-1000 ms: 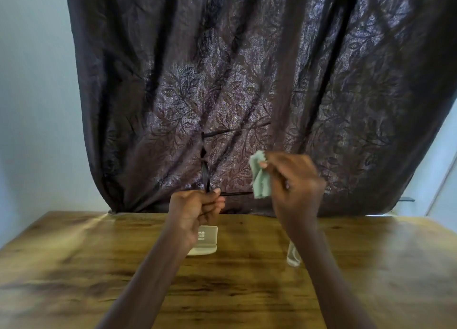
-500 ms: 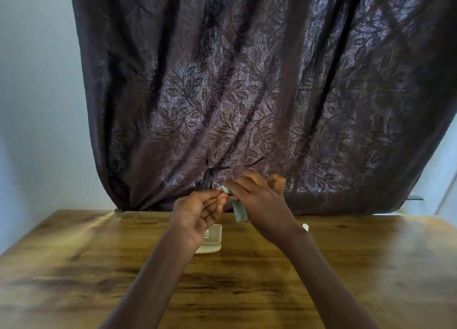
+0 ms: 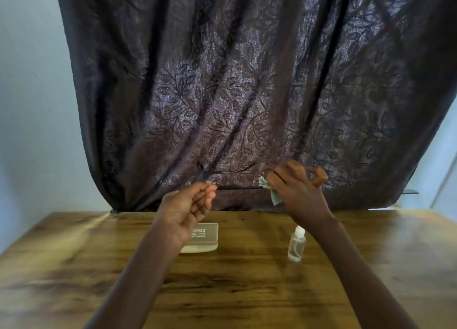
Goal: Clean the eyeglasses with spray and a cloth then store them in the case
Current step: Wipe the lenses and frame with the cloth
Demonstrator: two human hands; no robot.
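Dark-framed eyeglasses are held up above the table, hard to make out against the curtain. My left hand pinches the frame near its hinge. One temple arm runs right to my right hand, which pinches a pale green cloth around the arm's far end. The other temple arm points up and right behind it. A pale, open eyeglass case lies on the table below my left hand, partly hidden by the wrist. A small clear spray bottle stands upright to its right.
A wooden table fills the lower view. A dark leaf-patterned curtain hangs close behind its far edge. Pale walls flank the curtain on both sides.
My right hand slid the cloth from near my left hand out to the right along the temple arm. The spray bottle has come back into view beneath it.
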